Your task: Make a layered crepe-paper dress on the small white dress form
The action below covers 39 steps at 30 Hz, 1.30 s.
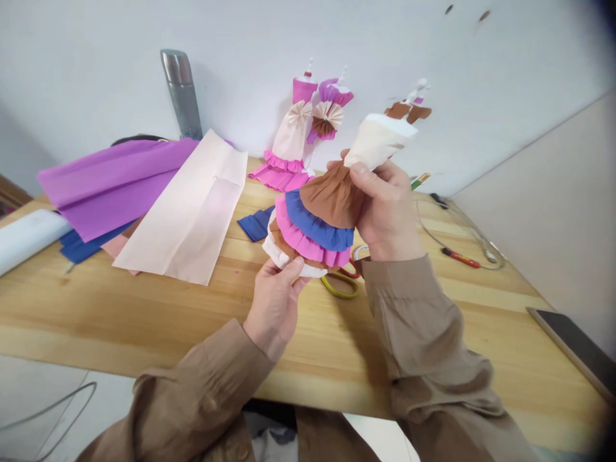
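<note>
Both my hands hold up a small paper dress figure (332,205) above the wooden table (144,308). It has a cream bodice, a brown collar and layered skirt ruffles in brown, blue, pink and white. My right hand (385,205) is closed around its waist, thumb on the cream bodice. My left hand (274,301) pinches the white bottom hem from below. Two finished paper dresses, one with a pink bodice (291,138) and one with a purple top (330,115), lean against the wall behind.
Purple (110,183), pale pink (192,205) and blue (77,247) paper sheets lie at the left, with a white roll (26,237). A steel flask (183,93) stands at the wall. Scissors with yellow and red handles (344,282) lie under the figure. A cable (462,237) and a dark tablet (572,346) lie at the right.
</note>
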Each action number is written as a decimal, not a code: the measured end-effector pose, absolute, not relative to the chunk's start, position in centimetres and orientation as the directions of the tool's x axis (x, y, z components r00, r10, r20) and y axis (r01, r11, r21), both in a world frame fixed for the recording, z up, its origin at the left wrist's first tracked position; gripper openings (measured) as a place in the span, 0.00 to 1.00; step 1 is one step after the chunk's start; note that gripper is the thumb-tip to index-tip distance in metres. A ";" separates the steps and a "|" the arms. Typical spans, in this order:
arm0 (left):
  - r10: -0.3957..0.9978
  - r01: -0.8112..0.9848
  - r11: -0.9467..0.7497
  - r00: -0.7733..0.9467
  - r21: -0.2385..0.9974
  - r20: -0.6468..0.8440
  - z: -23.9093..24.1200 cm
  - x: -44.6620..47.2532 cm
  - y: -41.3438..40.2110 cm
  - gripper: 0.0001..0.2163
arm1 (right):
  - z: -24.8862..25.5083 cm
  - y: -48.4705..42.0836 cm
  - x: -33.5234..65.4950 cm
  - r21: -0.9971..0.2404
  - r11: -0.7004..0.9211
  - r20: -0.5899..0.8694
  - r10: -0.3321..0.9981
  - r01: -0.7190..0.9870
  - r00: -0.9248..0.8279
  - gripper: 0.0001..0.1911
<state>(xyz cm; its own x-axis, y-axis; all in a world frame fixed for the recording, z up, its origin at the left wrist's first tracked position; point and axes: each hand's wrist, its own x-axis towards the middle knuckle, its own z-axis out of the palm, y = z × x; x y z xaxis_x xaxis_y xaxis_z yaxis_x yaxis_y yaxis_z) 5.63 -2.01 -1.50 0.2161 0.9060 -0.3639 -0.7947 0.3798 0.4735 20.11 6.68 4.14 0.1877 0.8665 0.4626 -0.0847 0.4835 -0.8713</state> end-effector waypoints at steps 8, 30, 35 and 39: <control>0.919 -0.778 0.371 0.230 0.507 -0.320 -2.0 5.7 -2.0 0.12 | 4.2 6.7 20.1 -0.888 0.456 0.438 0.879 -0.064 0.186 0.15; 0.534 -0.211 0.824 0.597 0.525 -0.599 -1.4 1.1 -6.8 0.23 | 4.6 6.6 21.6 -0.923 0.385 0.386 0.922 -0.017 -0.027 0.20; 0.777 -0.179 0.436 0.569 0.882 -0.269 4.6 -1.9 -2.9 0.10 | 4.7 6.4 21.5 -0.901 0.432 0.433 0.896 -0.029 -0.093 0.21; 0.932 0.186 -0.324 0.229 0.928 0.279 7.9 -1.7 3.1 0.15 | 5.0 5.9 21.1 -0.883 0.467 0.457 0.878 0.046 -0.141 0.21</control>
